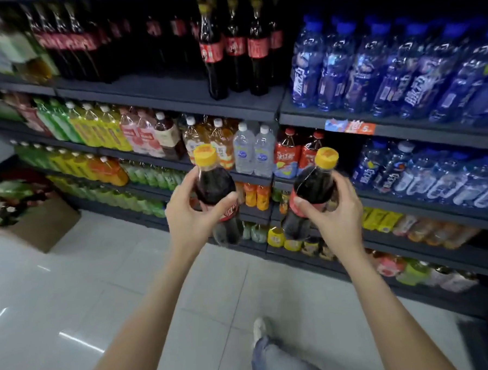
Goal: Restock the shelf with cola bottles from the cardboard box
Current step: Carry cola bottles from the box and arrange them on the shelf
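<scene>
Two bottles in hand: one dark cola bottle per hand, both raised in front of the dark grey metal shelving unit (173, 96).
Cardboard box: brown cardboard box (45, 223) on the pale tiled floor (106, 277), at the far left foot of the shelving unit; its contents are blurred.
Left hand: left hand (192, 216) grips the left plastic cola bottle with a yellow cap and red label (216, 190) around its middle; fingers are curled round the far side, thumb pressed across the label on the near side.
Left bottle: roughly upright, leaning slightly left, held clear of the shelving unit, level with its middle tiers.
Right hand: right hand (336, 212) grips the right plastic cola bottle with a yellow cap and red label (313, 189) at the label; thumb lies across the front, fingers wrap behind.
Right bottle: tilted with its cap to the right, apart from the left bottle, also in front of the middle tiers.
Top tier: a few tall cola bottles with red labels (234, 48) stand near the middle of the shelving unit, bare shelf just left of them; blue water bottles (395, 66) fill the tier to the right.
Lower tiers: green, yellow, orange and clear drinks, many blurred.
Below: a leg in blue jeans with a white shoe (259, 329) on the floor before the shelving unit.
</scene>
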{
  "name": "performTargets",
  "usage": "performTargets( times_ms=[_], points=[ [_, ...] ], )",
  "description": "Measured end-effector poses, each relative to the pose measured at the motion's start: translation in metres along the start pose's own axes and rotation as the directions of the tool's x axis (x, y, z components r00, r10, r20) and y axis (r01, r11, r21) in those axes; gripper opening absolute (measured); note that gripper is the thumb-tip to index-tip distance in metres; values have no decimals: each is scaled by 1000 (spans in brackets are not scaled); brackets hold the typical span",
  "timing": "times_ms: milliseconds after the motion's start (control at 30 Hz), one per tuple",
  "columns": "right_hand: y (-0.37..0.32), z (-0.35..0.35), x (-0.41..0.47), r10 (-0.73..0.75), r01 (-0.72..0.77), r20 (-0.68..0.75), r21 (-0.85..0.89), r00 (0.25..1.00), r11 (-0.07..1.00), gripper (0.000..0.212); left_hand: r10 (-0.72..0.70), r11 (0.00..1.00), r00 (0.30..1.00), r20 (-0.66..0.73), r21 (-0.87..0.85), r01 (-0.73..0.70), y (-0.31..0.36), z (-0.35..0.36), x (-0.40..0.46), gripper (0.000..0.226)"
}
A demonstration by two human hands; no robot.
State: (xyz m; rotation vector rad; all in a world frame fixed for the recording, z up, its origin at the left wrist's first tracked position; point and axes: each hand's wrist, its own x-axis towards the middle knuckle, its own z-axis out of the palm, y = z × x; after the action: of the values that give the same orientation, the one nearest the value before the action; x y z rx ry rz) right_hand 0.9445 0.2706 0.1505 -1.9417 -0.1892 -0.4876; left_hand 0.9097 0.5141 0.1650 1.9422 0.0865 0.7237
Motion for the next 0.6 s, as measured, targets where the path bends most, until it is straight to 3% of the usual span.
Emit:
performTargets(
  times_ms=[267, 433, 600],
  points=[
    [-32, 97, 188, -211, 218, -121, 51, 970, 975, 65, 84, 996, 984, -159, -13, -87, -23, 20, 171, 62],
    [-33, 162, 273, -223, 231, -188, 20, 956, 973, 69, 144, 980, 971, -192, -108, -167, -54, 22, 265, 61],
    [-27, 225, 322, -159, 155, -239, -37, 958, 987, 72, 96, 973, 978, -184, -188, -131, -93, 14, 349, 68]
  ],
)
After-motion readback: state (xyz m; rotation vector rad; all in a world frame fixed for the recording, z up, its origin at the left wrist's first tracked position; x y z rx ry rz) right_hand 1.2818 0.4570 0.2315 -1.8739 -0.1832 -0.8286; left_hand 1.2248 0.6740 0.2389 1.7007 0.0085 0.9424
